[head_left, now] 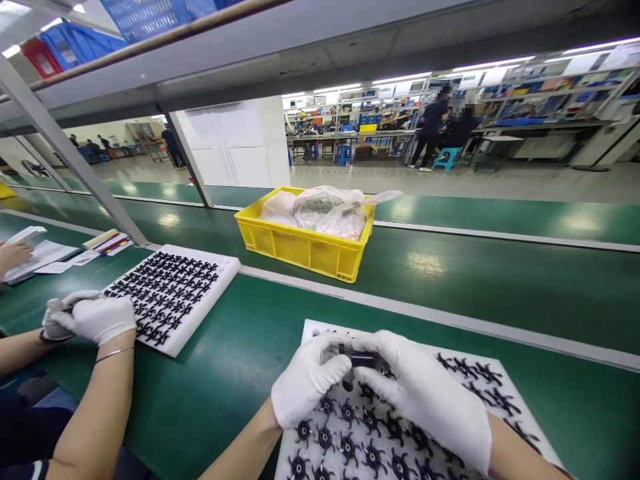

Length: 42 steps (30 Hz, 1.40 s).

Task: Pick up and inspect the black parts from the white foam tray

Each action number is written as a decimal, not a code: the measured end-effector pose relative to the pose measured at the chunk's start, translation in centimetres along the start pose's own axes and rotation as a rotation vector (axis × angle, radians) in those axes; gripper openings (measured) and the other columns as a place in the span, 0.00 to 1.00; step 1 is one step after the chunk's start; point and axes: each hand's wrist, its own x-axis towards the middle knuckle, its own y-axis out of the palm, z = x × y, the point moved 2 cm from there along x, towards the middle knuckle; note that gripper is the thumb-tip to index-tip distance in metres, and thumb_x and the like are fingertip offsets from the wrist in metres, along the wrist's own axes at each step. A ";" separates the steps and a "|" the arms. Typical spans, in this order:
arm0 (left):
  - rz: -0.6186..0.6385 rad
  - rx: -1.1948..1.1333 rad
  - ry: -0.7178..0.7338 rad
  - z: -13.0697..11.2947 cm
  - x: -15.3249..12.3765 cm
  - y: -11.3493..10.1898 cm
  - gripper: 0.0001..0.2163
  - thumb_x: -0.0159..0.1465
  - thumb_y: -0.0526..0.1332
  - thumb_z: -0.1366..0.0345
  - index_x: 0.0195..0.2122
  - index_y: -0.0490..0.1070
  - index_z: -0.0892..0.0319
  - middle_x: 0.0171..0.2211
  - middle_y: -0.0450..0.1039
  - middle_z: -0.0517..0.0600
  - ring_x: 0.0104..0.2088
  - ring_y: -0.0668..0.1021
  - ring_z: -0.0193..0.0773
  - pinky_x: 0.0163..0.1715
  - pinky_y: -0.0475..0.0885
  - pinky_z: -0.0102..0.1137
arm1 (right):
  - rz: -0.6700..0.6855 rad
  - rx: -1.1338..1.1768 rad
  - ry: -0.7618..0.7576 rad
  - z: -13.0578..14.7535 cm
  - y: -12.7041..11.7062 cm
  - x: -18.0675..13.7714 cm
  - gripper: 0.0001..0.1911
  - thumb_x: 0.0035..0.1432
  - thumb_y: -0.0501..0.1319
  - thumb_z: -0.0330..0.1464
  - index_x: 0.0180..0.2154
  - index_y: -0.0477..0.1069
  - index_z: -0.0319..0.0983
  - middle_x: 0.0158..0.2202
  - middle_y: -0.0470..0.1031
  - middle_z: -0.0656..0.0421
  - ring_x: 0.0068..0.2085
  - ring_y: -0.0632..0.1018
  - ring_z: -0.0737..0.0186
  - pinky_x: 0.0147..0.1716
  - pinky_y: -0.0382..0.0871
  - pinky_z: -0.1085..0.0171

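Note:
My left hand (pixel 311 381) and my right hand (pixel 425 393), both in white gloves, meet over a white foam tray (pixel 520 393). Pinched between their fingers is a small black cylindrical part (pixel 363 360); its ends are hidden by the gloves. Beneath the hands, rows of black star-shaped impellers (pixel 373 457) with curved blades sit in the tray. A dark round hole (pixel 347 385) shows in the foam just below my left thumb. My right hand and wrist cover part of the rows.
A yellow crate (pixel 300 250) holding plastic-bagged items stands beyond the light strip on the green bench. At left, a co-worker's gloved hands (pixel 93 317) work beside another white tray (pixel 200 310) of black parts. Papers (pixel 50 257) lie farther left. A shelf (pixel 300 60) hangs overhead.

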 end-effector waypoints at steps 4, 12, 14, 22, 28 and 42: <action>-0.057 -0.055 -0.032 0.8 0.1 0.0 0.17 0.60 0.64 0.61 0.49 0.68 0.59 0.48 0.70 0.55 0.47 0.73 0.44 0.51 0.67 0.38 | 0.010 -0.004 0.096 -0.9 0.2 0.1 0.14 0.61 0.60 0.33 0.49 0.66 0.43 0.44 0.72 0.59 0.44 0.73 0.59 0.43 0.68 0.61; -0.062 -0.109 -0.050 1.6 0.0 0.1 0.23 0.58 0.65 0.61 0.54 0.64 0.57 0.54 0.66 0.55 0.53 0.69 0.46 0.55 0.64 0.39 | -0.008 0.013 0.094 -1.3 0.5 -0.6 0.16 0.61 0.61 0.33 0.51 0.64 0.48 0.49 0.70 0.63 0.48 0.71 0.60 0.47 0.66 0.61; -0.050 -0.088 -0.065 1.5 0.1 0.2 0.20 0.60 0.63 0.59 0.52 0.66 0.57 0.51 0.68 0.54 0.51 0.71 0.45 0.54 0.65 0.39 | -0.006 0.007 0.094 -1.5 0.6 -0.8 0.15 0.61 0.61 0.33 0.49 0.64 0.47 0.47 0.70 0.62 0.47 0.71 0.59 0.46 0.66 0.60; -0.054 -0.149 -0.077 1.7 -0.1 0.5 0.14 0.62 0.62 0.61 0.47 0.70 0.59 0.46 0.71 0.53 0.45 0.73 0.39 0.51 0.66 0.35 | -0.047 0.073 0.088 -1.1 0.4 -1.2 0.07 0.65 0.55 0.37 0.44 0.65 0.44 0.41 0.71 0.61 0.42 0.72 0.60 0.42 0.65 0.61; -0.076 -0.234 -0.110 2.1 -0.3 0.7 0.13 0.61 0.63 0.60 0.45 0.69 0.61 0.46 0.70 0.55 0.44 0.74 0.41 0.44 0.70 0.34 | -0.065 0.124 0.166 -1.0 -0.2 -1.2 0.17 0.69 0.42 0.39 0.32 0.61 0.40 0.30 0.67 0.61 0.33 0.69 0.62 0.34 0.62 0.61; -0.098 -0.303 -0.087 2.0 -0.2 0.7 0.11 0.63 0.61 0.62 0.44 0.69 0.62 0.45 0.71 0.54 0.36 0.75 0.35 0.43 0.69 0.33 | -0.015 0.127 0.141 -1.3 -0.1 -1.0 0.15 0.68 0.45 0.38 0.34 0.65 0.41 0.32 0.69 0.62 0.33 0.70 0.63 0.34 0.62 0.63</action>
